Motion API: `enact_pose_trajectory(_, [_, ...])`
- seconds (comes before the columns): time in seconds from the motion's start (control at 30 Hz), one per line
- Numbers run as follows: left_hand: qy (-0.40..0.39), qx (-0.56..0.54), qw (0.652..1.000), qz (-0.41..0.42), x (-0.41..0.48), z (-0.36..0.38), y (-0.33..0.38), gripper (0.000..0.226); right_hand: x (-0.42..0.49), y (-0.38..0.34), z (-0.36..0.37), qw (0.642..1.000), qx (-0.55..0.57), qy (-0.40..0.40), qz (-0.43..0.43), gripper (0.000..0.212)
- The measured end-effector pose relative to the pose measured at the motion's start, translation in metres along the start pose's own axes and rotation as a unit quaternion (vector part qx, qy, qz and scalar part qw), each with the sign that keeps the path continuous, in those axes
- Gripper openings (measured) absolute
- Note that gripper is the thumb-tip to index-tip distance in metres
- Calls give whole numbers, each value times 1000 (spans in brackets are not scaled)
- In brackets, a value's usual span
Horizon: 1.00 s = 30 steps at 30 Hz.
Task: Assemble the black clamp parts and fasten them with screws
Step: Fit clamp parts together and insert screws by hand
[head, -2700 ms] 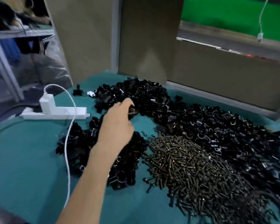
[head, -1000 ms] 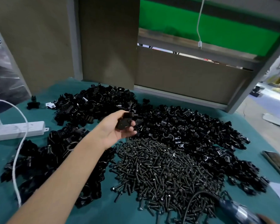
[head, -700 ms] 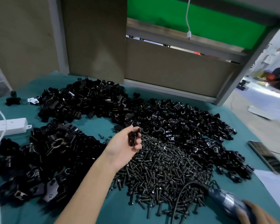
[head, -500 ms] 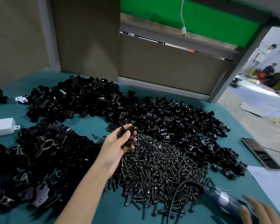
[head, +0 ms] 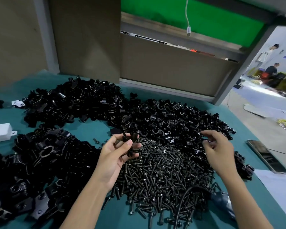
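Note:
My left hand holds a black clamp part between thumb and fingers above the near edge of the screw pile. My right hand hovers over the right side of the screws, fingers loosely curled near small black clamp halves; whether it pinches anything is unclear. Another heap of black clamp parts lies at the back left. Larger black clamp bodies are heaped at the near left.
A blue-grey electric screwdriver with a black cable lies at the near right on the teal table cover. A phone and white paper sit at the right edge. A white power strip is at the left. Brown panels stand behind.
My right hand has left the screwdriver and risen over the right of the screw pile. My left hand stays above the screws with the clamp part, which it picked from the back heap earlier.

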<state>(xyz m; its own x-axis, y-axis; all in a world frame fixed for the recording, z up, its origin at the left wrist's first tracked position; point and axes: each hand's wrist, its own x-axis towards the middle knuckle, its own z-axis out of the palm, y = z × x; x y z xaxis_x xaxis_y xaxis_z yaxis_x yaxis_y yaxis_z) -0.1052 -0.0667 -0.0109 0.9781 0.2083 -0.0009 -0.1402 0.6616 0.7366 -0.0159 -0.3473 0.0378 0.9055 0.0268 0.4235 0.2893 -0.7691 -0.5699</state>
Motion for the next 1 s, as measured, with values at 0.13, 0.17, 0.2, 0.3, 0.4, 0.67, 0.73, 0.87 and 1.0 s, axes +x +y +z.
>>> enact_pose_trajectory(0.13, [-16, 7, 1000, 0, 1, 0, -2, 33, 21, -14, 25, 999, 10, -42, -12, 31])
enact_pose_trajectory(0.17, [-18, 9, 1000, -2, 1, 0, -2, 34, 23, -18, 32, 998, 11, -54, -17, 29])
enact_pose_trajectory(0.2, [-19, 10, 1000, -3, 1, -1, -3, 36, 24, -22, 38, 997, 9, -67, -26, 28])
enact_pose_trajectory(0.3, [-19, 10, 1000, -7, 0, 0, -5, 39, 29, -33, 57, 993, -13, -108, -50, 23])
enact_pose_trajectory(0.4, [-19, 16, 1000, -10, 0, 2, -7, 39, 34, -46, 75, 985, -55, -140, -89, 27])
enact_pose_trajectory(0.67, [-21, 11, 1000, -15, 0, 1, -7, 39, 45, -58, 103, 971, -163, -153, -81, 17])
enact_pose_trajectory(0.73, [-20, 9, 1000, -17, -1, 1, -6, 40, 49, -56, 103, 981, -116, -150, -39, 14])
enact_pose_trajectory(0.87, [-19, 6, 1000, -21, -1, 3, -5, 44, 54, -47, 97, 983, 72, -147, 87, 13])
enact_pose_trajectory(1.0, [-25, 12, 999, -27, -2, 4, -5, 39, 58, -42, 91, 963, 131, -195, 131, 12])
